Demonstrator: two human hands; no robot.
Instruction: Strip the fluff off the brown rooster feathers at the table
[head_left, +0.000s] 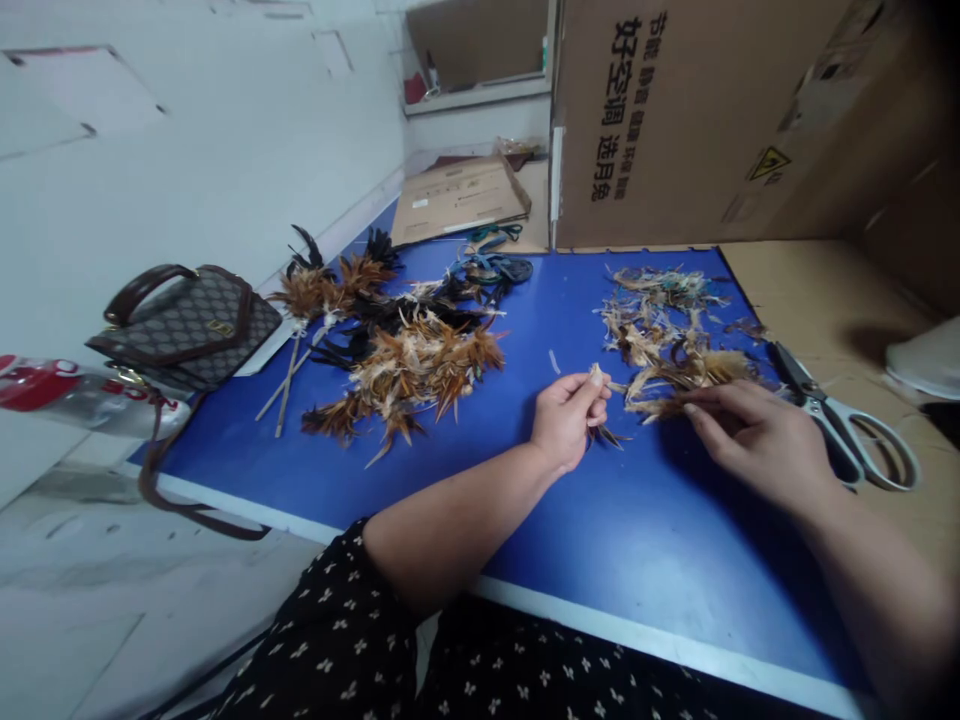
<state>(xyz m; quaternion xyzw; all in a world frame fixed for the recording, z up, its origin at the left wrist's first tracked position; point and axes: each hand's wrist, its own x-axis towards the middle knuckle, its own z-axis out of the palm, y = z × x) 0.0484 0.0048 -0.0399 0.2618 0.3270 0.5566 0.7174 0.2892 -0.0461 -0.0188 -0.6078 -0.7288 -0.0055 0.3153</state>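
Left grip: left hand (568, 415) has thumb and fingers pressed together on a small feather bunch (600, 378). Pale quill ends stick up above the fingertips and 1 dark tip pokes out below the palm.
Right grip: right hand (757, 432) lies flat and low, fingers stretched toward the left. Their tips touch the near edge of the loose feather pile (671, 365). Whether they pinch a feather cannot be told.
Feathers and grips: the pinched bunch sits just beside the pile's left edge. The pile lies between the 2 hands and spreads away from them across the blue tabletop (637, 540).
Scissors: scissors (844, 420) with grey handles lie just right of the right hand, blades pointing away from the person.
Finished pieces: brown, tan and black feather bundles (409, 360) on thin sticks lie well to the left of the left hand.
Containers: a patterned handbag (187, 325) stands at the tabletop's left corner, flap closed, contents hidden. A large cardboard box (675, 120) stands at the far edge; its inside is out of sight. A flat carton (457, 195) lies beyond the far left.
Cords: blue-green cords (495, 265) lie near the far edge.
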